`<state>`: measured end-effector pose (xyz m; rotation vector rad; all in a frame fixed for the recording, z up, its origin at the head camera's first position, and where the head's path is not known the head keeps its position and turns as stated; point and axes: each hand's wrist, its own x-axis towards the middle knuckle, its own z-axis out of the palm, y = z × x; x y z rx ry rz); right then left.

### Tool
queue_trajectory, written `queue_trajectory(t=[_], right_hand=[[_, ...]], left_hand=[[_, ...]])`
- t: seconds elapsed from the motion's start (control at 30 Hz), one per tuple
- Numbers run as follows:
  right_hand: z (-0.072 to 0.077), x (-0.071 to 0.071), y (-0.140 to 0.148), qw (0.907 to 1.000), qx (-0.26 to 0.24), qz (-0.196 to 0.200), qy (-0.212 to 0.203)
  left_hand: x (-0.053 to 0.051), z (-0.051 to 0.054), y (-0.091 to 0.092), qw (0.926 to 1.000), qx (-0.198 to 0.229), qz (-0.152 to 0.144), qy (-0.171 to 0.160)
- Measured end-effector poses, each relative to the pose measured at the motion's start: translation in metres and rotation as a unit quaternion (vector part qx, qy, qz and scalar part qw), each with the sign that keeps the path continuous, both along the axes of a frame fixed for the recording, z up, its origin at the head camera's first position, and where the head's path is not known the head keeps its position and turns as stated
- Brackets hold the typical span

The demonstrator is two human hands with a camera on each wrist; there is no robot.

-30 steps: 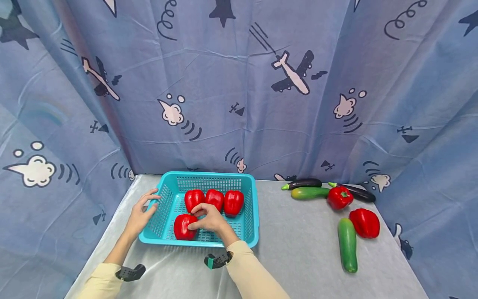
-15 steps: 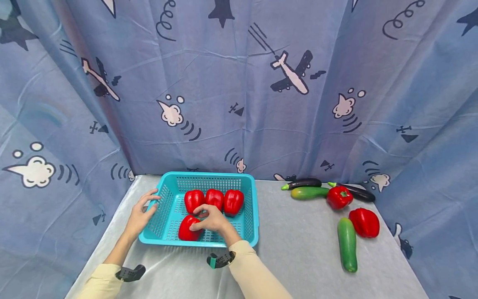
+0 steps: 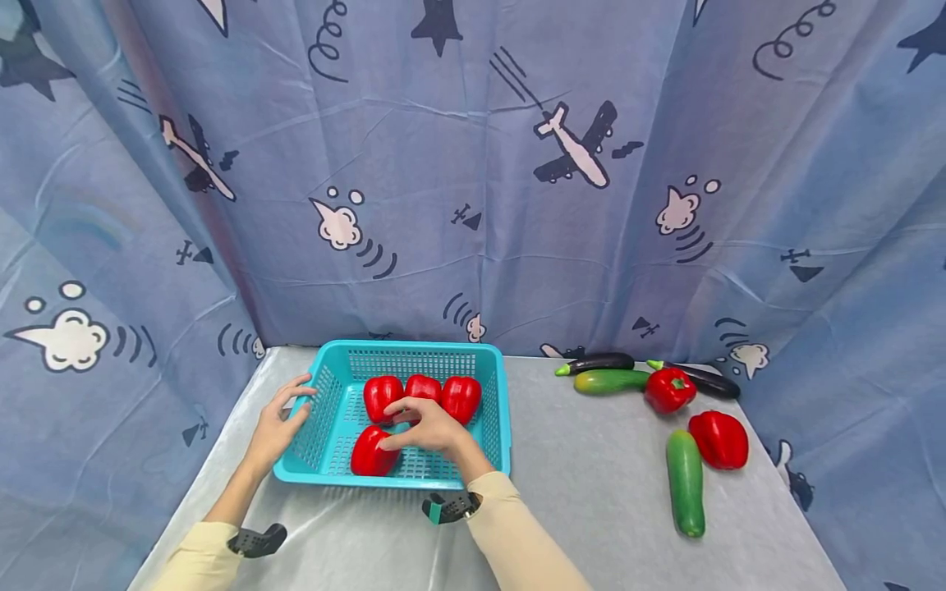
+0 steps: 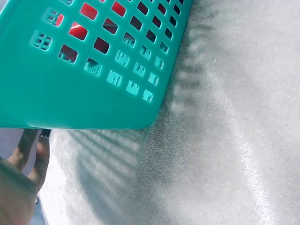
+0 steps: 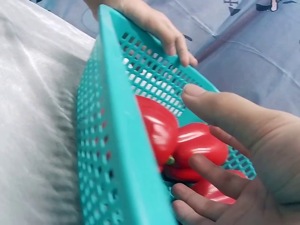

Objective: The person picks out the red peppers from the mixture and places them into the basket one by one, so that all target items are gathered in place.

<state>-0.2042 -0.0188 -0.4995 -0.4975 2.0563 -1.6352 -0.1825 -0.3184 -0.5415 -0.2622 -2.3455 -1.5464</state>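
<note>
Head view, lower left of frame: right hand point(image 3: 429, 427), its grip wide, is beside front red bell pepper point(image 3: 370, 453) in turquoise basket point(image 3: 355, 480); left hand point(image 3: 275, 425) touches it loosely. Careless push could roll this pepper.

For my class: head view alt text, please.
A person's right hand hovers over a turquoise basket holding four red peppers; the left hand touches its left end. Two more peppers, two cucumbers, two eggplants lie to the right.
</note>
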Motion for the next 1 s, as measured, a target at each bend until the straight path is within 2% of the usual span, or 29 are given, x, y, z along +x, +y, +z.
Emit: queue_trajectory(t=[0.17,0.33,0.77,0.87,1.0], right_hand=[[0.008,-0.004,0.011,0.9997,-0.016,0.017,0.005],[0.015,-0.009,0.022,0.9986,-0.041,0.033,-0.011],[0.027,-0.019,0.068,0.9974,-0.06,0.029,-0.027],[0.03,-0.02,0.081,0.9973,-0.063,0.023,-0.03],[0.034,-0.019,0.099,0.9976,-0.061,0.01,-0.031]], left_hand=[[0.001,0.002,0.0,1.0,-0.004,0.0,-0.005],[0.001,0.003,0.0,1.0,0.0,0.0,-0.006],[0.001,0.003,0.002,0.9999,-0.01,0.007,-0.01],[0.004,0.009,0.005,0.9999,-0.008,0.008,-0.007],[0.011,0.025,0.014,1.0,-0.004,0.004,-0.003]])
